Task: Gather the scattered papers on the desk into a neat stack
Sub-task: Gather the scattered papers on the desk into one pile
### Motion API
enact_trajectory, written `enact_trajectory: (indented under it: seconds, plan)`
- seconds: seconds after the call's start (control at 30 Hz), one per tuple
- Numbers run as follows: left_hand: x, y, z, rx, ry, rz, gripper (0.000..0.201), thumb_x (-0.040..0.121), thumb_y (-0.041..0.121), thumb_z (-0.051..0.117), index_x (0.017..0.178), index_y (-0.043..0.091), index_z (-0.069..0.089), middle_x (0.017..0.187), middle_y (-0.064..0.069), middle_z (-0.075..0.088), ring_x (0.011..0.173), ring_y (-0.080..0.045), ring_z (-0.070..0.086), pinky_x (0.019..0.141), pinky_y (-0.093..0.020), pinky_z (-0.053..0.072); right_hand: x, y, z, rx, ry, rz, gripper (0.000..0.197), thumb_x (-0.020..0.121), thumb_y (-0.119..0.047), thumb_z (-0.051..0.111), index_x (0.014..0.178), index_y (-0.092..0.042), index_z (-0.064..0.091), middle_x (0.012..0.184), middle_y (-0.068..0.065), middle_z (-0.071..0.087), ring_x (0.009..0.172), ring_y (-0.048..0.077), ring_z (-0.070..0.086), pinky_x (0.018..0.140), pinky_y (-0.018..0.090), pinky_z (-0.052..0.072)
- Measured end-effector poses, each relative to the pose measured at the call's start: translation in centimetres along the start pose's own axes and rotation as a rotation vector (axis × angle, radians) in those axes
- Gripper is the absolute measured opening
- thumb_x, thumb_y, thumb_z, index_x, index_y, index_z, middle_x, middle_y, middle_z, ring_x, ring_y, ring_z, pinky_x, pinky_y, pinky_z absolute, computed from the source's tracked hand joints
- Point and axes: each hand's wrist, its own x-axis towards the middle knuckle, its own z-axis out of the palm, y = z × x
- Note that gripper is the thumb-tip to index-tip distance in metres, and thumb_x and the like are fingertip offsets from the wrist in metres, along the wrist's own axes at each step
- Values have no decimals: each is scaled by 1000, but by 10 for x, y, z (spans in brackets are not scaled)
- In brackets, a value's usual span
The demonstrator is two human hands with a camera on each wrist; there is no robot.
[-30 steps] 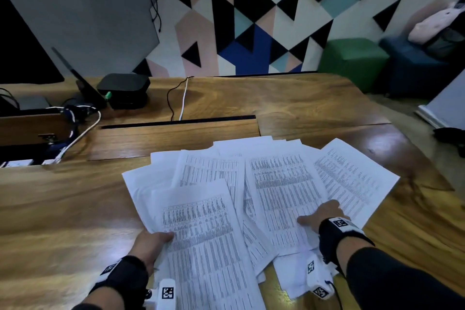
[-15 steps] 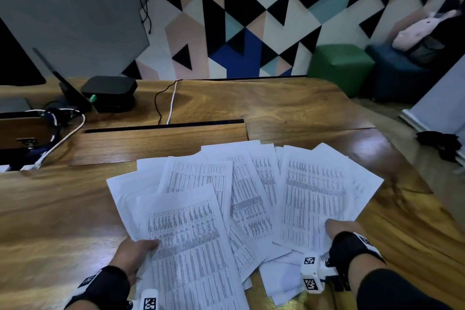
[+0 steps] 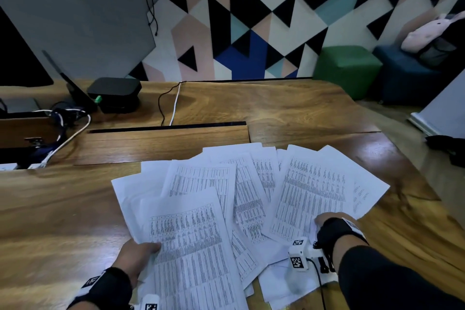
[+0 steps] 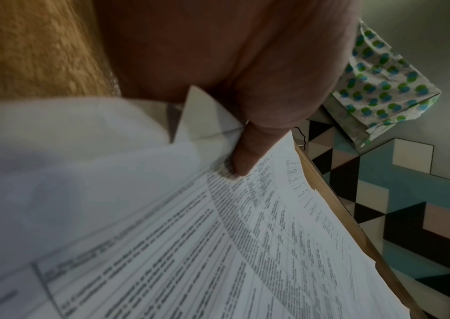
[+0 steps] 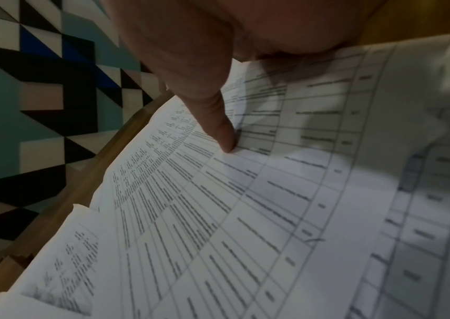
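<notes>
Papers (image 3: 251, 199), left hand (image 3: 137, 258) pinching, right hand (image 3: 327, 221) pinching

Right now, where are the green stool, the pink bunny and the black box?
green stool (image 3: 348, 68), head view, its front side
pink bunny (image 3: 425, 33), head view, its body
black box (image 3: 114, 88), head view, its top

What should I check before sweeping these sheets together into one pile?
1. Left hand grips the near-left sheets, thumb on top: ok.
2. Right hand pinches the right-side sheets: ok.
3. Papers squared into one stack: not ok, fanned and overlapping.
4. All sheets on the desk: cannot tell, the near edges run out of view.
5. Cables and black box clear of the papers: ok.
</notes>
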Motion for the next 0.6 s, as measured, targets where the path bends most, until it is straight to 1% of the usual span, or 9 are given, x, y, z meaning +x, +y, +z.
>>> enact_trajectory:
  seconds: [0.03, 0.1, 0.17, 0.23, 0.3, 0.33, 0.4, 0.47, 0.6]
  plan:
    - [0, 0, 0, 1, 3, 0, 23, 83, -8, 68, 106, -10, 65, 97, -24, 72, 85, -37, 67, 89, -48, 52, 1, 0, -1, -17, 10, -16, 45, 90, -35, 61, 129, -15, 56, 144, 9, 52, 113, 23, 56, 105, 33, 44]
    - [-2, 0, 1, 2, 8, -4, 23, 83, -8, 68, 105, -10, 65, 93, -24, 72, 83, -37, 66, 88, -49, 52, 1, 4, -1, 130, 89, -7, 31, 92, -33, 58, 120, -19, 59, 132, 6, 59, 106, 23, 56, 101, 28, 45]
    - [-4, 1, 1, -2, 5, -12, 22, 83, -7, 68, 105, -10, 65, 92, -24, 72, 83, -38, 66, 89, -51, 52, 1, 3, -1, 356, 122, 18, 35, 88, -35, 64, 118, -19, 64, 118, 5, 63, 98, 22, 58, 88, 24, 46]
    - [-5, 2, 2, -7, 4, -18, 25, 82, -8, 68, 107, -10, 65, 97, -26, 72, 88, -40, 68, 93, -56, 52, 6, 5, 5, 715, 208, 30, 37, 86, -30, 69, 118, -11, 65, 105, 8, 63, 89, 24, 60, 73, 27, 47]
    - [-6, 2, 1, -17, 0, -16, 25, 82, -10, 67, 108, -11, 65, 101, -28, 72, 90, -41, 68, 93, -55, 52, 16, 7, 11, 946, 303, 55, 27, 86, -14, 68, 109, -1, 62, 94, 12, 64, 76, 28, 60, 66, 31, 49]
    - [-7, 3, 1, -19, -2, -14, 25, 82, -11, 67, 108, -11, 65, 102, -28, 72, 90, -41, 68, 91, -53, 53, 18, 8, 11, 1081, 357, 55, 27, 83, -11, 67, 107, 1, 62, 96, 15, 67, 76, 31, 63, 70, 35, 53]
    - [-8, 4, 2, -18, -6, -7, 24, 83, -11, 66, 107, -11, 65, 100, -27, 72, 87, -40, 68, 85, -48, 53, 18, 11, 7, 1241, 375, -37, 25, 82, -11, 67, 105, -2, 65, 101, 17, 71, 82, 34, 67, 80, 43, 55]
    - [-10, 5, 2, -16, -9, -2, 23, 83, -11, 67, 106, -11, 66, 96, -25, 71, 82, -36, 66, 83, -45, 53, 11, 9, -3, 1342, 399, -150, 22, 82, -11, 67, 104, -6, 68, 103, 14, 73, 85, 33, 68, 83, 43, 54]
    - [-11, 7, 2, -14, -34, 7, 22, 82, -9, 68, 104, -11, 66, 96, -28, 73, 82, -37, 68, 84, -47, 53, -21, -7, -40, 1466, 416, -436, 25, 84, -8, 70, 108, -9, 67, 109, 14, 73, 91, 31, 70, 86, 42, 56]
